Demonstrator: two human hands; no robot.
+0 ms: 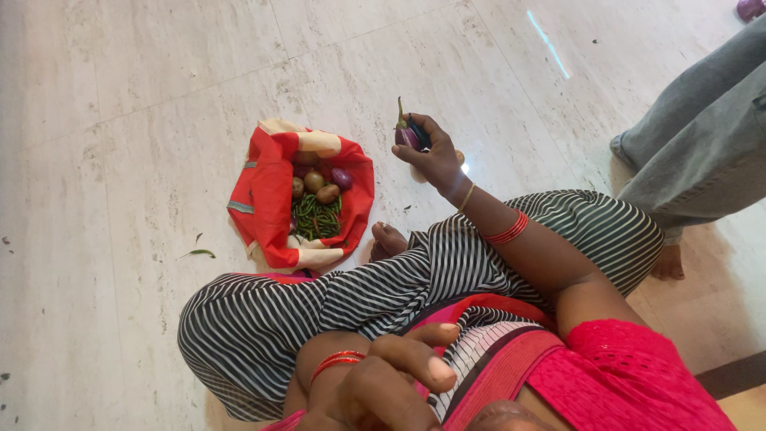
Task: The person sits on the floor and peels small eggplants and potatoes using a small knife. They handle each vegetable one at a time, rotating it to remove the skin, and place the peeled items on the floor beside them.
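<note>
My right hand point(435, 156) is stretched out over the floor and grips a small purple eggplant point(407, 134) with a green stalk. To its left an open red cloth bag point(263, 199) lies on the floor, holding green chillies point(317, 217), brown round vegetables point(313, 182) and another purple eggplant point(341, 177). My left hand point(383, 387) hangs close to the camera with its fingers loosely curled and nothing visible in it. Red bangles sit on both wrists. I sit in black-and-white striped cloth point(359, 299), and my bare foot point(388, 238) shows beside the bag.
Another person's legs in grey trousers point(702, 152) stand at the right, one bare foot point(669, 263) on the pale marble floor point(120, 120). A green leaf point(199, 253) lies left of the bag. A purple object point(750, 8) sits in the far top-right corner.
</note>
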